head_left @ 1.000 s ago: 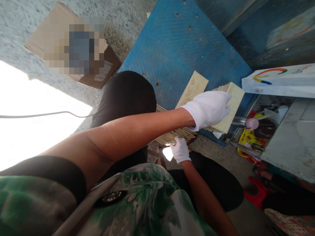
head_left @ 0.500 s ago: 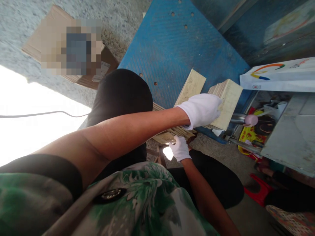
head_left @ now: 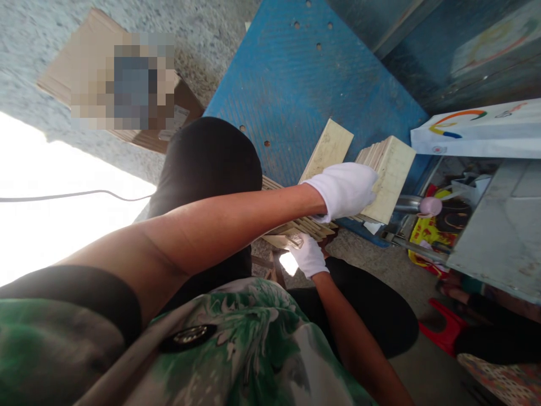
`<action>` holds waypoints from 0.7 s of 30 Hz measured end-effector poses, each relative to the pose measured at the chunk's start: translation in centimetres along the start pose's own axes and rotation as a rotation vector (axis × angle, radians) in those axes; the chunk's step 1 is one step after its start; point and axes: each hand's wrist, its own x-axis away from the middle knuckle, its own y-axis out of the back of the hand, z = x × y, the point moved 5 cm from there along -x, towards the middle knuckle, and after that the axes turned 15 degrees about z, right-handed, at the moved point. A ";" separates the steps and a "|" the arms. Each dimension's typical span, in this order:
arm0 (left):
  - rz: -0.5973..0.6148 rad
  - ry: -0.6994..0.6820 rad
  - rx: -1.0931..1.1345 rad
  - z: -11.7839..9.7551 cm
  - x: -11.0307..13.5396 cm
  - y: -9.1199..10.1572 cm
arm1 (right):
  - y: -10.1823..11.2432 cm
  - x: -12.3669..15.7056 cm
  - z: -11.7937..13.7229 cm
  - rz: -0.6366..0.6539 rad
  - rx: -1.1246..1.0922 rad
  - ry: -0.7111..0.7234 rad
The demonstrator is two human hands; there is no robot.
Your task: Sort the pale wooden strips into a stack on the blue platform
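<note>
My left hand [head_left: 344,189], in a white glove, reaches across my knee, fingers curled over a block of cream tiles [head_left: 391,172] standing on edge on the blue pallet [head_left: 296,84]. One single cream tile [head_left: 329,148] leans just behind it. My right hand [head_left: 310,256], also gloved, is closed on the near end of a tile from the flat tile stack [head_left: 296,228] between my knees. What lies under its fingers is partly hidden.
A cardboard box [head_left: 84,67] lies on the concrete floor at upper left, and a thin cable [head_left: 84,195] crosses the bright patch. At right are a white printed box [head_left: 477,132], a grey slab [head_left: 499,237], colourful clutter [head_left: 431,228] and a red stool [head_left: 446,330].
My left hand has slid back from the far face of the upright tile block toward its near side. My right hand has shifted up slightly at the flat stack.
</note>
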 end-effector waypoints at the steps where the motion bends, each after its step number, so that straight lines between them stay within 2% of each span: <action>1: 0.003 0.000 -0.005 0.0 0.0 0.0 | -0.4 0.0 0.0 0.013 -0.001 0.004; 5: 0.008 -0.008 -0.020 -0.1 0.1 0.0 | -1.7 -0.1 0.5 0.035 0.209 0.051; 9: 0.019 -0.023 -0.025 -0.2 0.3 0.0 | -1.8 -0.1 1.0 0.062 0.339 0.096; 12: 0.047 -0.029 -0.048 -0.4 0.5 -0.2 | -1.7 0.0 1.2 0.073 0.340 0.113; 18: 0.079 -0.029 -0.083 -0.4 0.6 -0.7 | -2.5 -0.4 0.8 0.247 0.201 0.054; 21: 0.125 -0.073 -0.059 -0.2 0.1 -1.5 | -2.1 -0.5 0.9 0.231 0.212 0.089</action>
